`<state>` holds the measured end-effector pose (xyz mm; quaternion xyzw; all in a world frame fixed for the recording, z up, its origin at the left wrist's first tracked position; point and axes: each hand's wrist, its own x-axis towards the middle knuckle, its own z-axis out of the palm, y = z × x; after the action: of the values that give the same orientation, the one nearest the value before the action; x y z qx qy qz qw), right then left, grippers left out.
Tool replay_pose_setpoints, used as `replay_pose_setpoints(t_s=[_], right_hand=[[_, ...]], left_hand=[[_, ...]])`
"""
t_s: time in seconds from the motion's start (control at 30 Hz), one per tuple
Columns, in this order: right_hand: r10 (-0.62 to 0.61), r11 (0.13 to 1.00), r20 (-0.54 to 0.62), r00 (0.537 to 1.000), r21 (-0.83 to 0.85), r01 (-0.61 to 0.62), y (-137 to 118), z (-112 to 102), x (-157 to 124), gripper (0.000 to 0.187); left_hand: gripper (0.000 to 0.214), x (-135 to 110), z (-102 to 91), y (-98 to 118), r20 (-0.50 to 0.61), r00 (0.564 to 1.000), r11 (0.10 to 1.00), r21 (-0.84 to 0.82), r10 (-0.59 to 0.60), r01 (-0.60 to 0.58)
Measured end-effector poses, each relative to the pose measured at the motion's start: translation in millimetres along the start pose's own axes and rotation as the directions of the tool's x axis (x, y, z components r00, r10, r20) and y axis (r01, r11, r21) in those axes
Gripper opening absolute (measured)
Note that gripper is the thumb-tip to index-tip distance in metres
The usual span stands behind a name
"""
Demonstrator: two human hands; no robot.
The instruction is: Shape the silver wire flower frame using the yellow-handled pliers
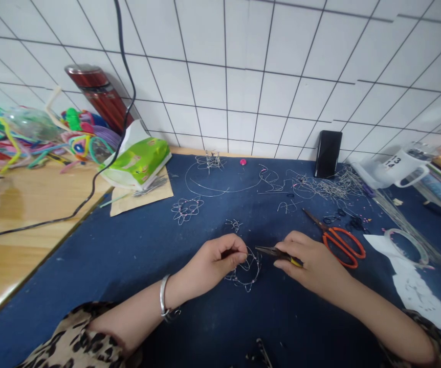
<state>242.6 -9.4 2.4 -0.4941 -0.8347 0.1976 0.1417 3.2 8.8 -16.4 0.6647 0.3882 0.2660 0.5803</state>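
Observation:
My left hand (pixel 220 260) pinches a beaded wire ring (pixel 258 273) by its upper left edge. The ring is thin silvery wire with small beads and loops, held low over the dark blue cloth. In my right hand (pixel 308 255) is a pair of pliers (pixel 272 251) with a yellow-edged grip. Its narrow jaws point left toward the ring, a small gap away from it. Whether the jaws are parted is too small to tell. Just beyond my left hand lie short wire pieces (pixel 234 224). Another looped wire flower (pixel 187 209) rests farther back on the left.
Orange-handled scissors (pixel 345 249) lie right of my right hand. Tangled wire (pixel 331 185), a black phone (pixel 328 153) and a white mug (pixel 406 166) stand behind. At the left are a green tissue pack (pixel 139 163), a red thermos (pixel 101 97) and a hanging black cable (pixel 123 51).

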Motion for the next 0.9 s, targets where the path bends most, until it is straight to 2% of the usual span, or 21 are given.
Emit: replay_pose_setpoints(t_s=[0.13,0.3,0.67,0.8,0.9], right_hand=[[0.016,0.999,0.04,0.999,-0.029,-0.015,5.7,-2.3,-0.8,0.018],[0.027,0.999,0.083,0.996,0.023,-0.029,9.1,-3.7,-0.1,0.02],[0.049,0.997,0.169,0.984,0.044,-0.057,4.4,-2.6,1.2,0.019],[0.045,0.998,0.139,0.989,0.037,-0.05,6.5,-1.3,0.7,0.018],[0.048,0.997,0.057,0.997,-0.064,-0.045,10.6,2.3,1.2,0.019]], left_hand=[[0.004,-0.5,-0.8,-0.6,-0.01,0.999,1.0,-0.002,0.031,-0.032],[0.002,-1.8,-2.1,-1.7,-0.02,0.997,0.997,0.016,0.07,-0.07],[0.003,-2.1,-1.6,-2.4,-0.012,0.997,0.994,0.068,0.082,-0.081],[0.003,-2.4,-1.4,-1.8,-0.02,0.997,0.994,0.079,0.081,-0.079],[0.003,-2.6,-1.4,-3.1,-0.018,0.996,0.994,0.066,0.085,-0.083]])
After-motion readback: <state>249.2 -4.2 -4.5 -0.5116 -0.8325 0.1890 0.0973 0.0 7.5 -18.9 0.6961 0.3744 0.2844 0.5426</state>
